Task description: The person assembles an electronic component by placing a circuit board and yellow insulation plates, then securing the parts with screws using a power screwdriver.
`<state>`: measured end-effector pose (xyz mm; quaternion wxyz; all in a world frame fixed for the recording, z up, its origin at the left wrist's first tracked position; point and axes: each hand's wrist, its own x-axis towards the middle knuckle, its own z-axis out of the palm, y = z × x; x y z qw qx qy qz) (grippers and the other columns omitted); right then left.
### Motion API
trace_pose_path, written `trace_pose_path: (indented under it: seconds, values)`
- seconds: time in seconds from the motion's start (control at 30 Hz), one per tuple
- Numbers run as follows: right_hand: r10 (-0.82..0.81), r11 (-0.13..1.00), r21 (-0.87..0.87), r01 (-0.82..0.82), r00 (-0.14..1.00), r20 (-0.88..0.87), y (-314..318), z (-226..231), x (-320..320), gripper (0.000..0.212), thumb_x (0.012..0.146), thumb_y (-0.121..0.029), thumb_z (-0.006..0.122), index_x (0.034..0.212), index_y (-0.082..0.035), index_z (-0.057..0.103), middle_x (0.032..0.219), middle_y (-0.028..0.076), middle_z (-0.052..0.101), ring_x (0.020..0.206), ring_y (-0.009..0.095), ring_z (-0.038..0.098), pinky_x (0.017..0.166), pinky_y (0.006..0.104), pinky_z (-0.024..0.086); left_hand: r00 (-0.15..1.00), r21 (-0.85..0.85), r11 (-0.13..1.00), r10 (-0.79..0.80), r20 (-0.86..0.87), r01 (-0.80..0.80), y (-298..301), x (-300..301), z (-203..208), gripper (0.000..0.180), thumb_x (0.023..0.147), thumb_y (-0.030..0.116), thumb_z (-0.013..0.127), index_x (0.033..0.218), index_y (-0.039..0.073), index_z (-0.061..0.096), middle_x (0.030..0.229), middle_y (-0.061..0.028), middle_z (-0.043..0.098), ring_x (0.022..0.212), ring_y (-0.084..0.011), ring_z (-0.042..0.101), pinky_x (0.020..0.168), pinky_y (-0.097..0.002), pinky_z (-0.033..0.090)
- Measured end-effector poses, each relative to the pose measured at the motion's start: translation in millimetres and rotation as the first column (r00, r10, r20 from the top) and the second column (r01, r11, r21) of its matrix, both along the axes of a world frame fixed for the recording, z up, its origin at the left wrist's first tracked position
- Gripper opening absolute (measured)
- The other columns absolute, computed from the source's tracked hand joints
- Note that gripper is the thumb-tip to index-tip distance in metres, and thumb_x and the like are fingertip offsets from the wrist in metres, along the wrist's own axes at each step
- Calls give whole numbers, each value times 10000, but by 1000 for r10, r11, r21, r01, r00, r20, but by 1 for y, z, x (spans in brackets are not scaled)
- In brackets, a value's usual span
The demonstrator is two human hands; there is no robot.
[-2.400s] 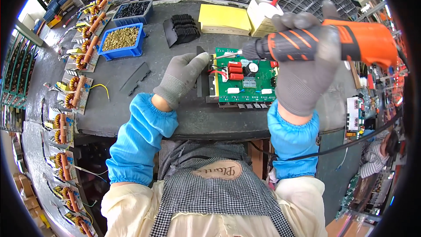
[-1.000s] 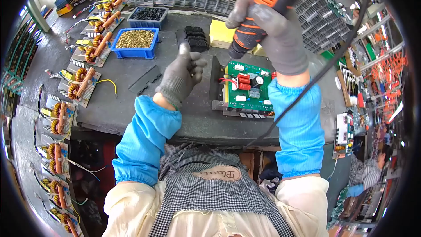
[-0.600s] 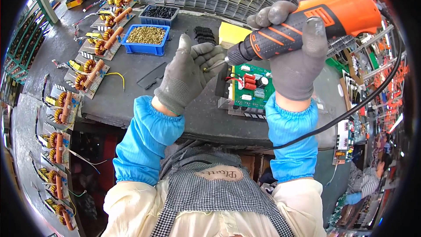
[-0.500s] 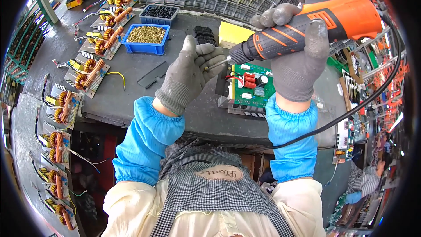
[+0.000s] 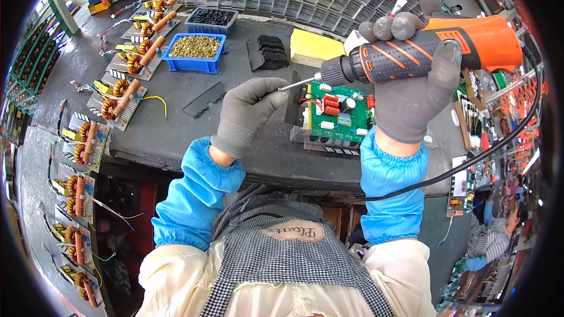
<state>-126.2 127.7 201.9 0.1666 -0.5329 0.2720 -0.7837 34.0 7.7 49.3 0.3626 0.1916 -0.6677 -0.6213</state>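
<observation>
My right hand (image 5: 411,91), in a grey glove, is wrapped round an orange and black corded electric screwdriver (image 5: 399,53), held level above the bench. Its long bit (image 5: 302,83) points left. At the tip, my gloved left hand (image 5: 249,108) pinches a small brass screw between thumb and fingers, which mostly hide it. Below the screwdriver sits a green circuit board (image 5: 338,114) with red and white parts, on a metal heat sink. A black plate stands along the board's left side.
A blue bin of small brass fasteners (image 5: 195,70) and a bin of black parts (image 5: 211,20) stand at the far left. Coil assemblies (image 5: 120,103) line the left edge. A black strip (image 5: 204,99), black clips (image 5: 270,53) and a yellow block (image 5: 317,47) lie about. The power cord (image 5: 470,161) hangs right.
The screwdriver and my right hand have moved slightly right. My left hand has gone from spread fingers, with a brass screw near the bit tip, to a closed pinch at that tip.
</observation>
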Motion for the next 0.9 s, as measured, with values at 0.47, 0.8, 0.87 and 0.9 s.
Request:
trace_pose_path:
  seconds: [0.47,0.8,0.87,0.9]
  values:
    - [-117,993,-3,118,987,114,7,-11,-2,570,965,-363,649,1399,-39,470,903,115,661,870,244,685,855,496,594,988,-328,934,154,21,-139,11,-3,13,209,867,37,773,1074,10,765,903,-86,728,793,-131,670,707,-266,535]
    - [-286,958,33,285,944,163,12,-15,-2,554,960,-327,663,1393,-27,491,905,121,658,857,242,684,839,471,600,969,-416,902,197,151,-119,12,-9,13,674,772,209,905,1365,43,631,1245,-131,695,1085,-180,676,881,-307,543]
    - [-277,960,13,278,947,163,21,-13,-8,559,960,-324,661,1397,-21,491,905,123,659,851,242,686,838,469,601,983,-501,864,133,125,-53,-5,-6,3,949,666,279,949,1467,62,490,1352,-181,614,1209,-277,610,978,-375,518]
    - [-277,961,28,275,954,118,27,-9,-11,557,959,-319,659,1394,-14,492,904,124,661,845,243,687,827,463,600,992,-587,810,82,97,-9,-15,-4,0,1227,560,350,994,1568,80,349,1459,-231,533,1333,-374,543,1075,-444,493]
